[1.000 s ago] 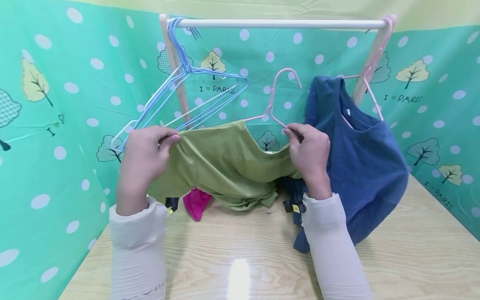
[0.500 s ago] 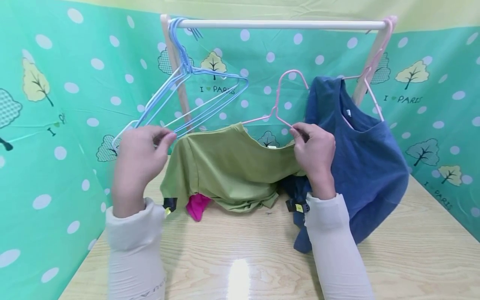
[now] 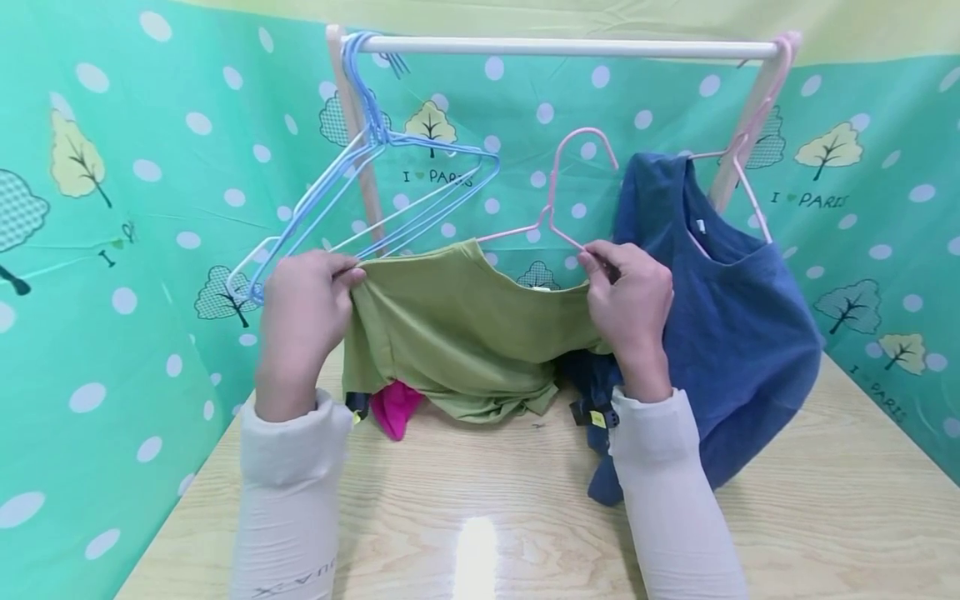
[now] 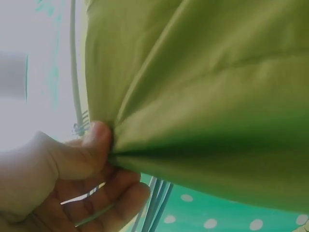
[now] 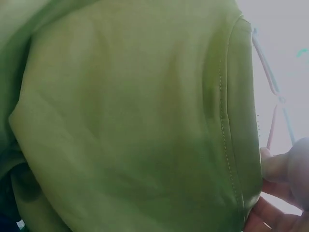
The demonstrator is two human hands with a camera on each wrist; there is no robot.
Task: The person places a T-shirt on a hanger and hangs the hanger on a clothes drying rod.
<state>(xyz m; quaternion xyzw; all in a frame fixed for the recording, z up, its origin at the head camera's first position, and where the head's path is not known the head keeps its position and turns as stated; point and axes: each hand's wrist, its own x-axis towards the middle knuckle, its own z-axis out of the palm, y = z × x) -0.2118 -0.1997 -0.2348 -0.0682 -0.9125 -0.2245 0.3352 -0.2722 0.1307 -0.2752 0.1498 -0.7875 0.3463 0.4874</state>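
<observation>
A green T-shirt [image 3: 450, 317] hangs spread between both hands, with one arm of a pink hanger [image 3: 555, 183] running inside its neckline. My left hand [image 3: 307, 312] pinches the shirt's shoulder edge between thumb and fingers; in the left wrist view, folds fan out from the pinch of that hand [image 4: 91, 169]. My right hand [image 3: 632, 312] pinches the neckline side, right at the hanger's other arm. Up close in the right wrist view, the stitched collar [image 5: 241, 121] meets the thumb and fingers of the right hand [image 5: 285, 179]. The hanger's hook points up, free of the rail.
Behind stands a rack with a white rail [image 3: 562, 47]. Blue and white hangers [image 3: 375, 142] hang at its left end. At the right, a navy garment [image 3: 727, 333] hangs on a pink hanger. Magenta cloth [image 3: 395, 408] lies on the wooden table [image 3: 420, 517] under the shirt.
My left hand eased off leftward half a second ago and has come back right onto the shirt's shoulder. The pink hanger swung right, then rose slightly, as my right hand shifted a little right.
</observation>
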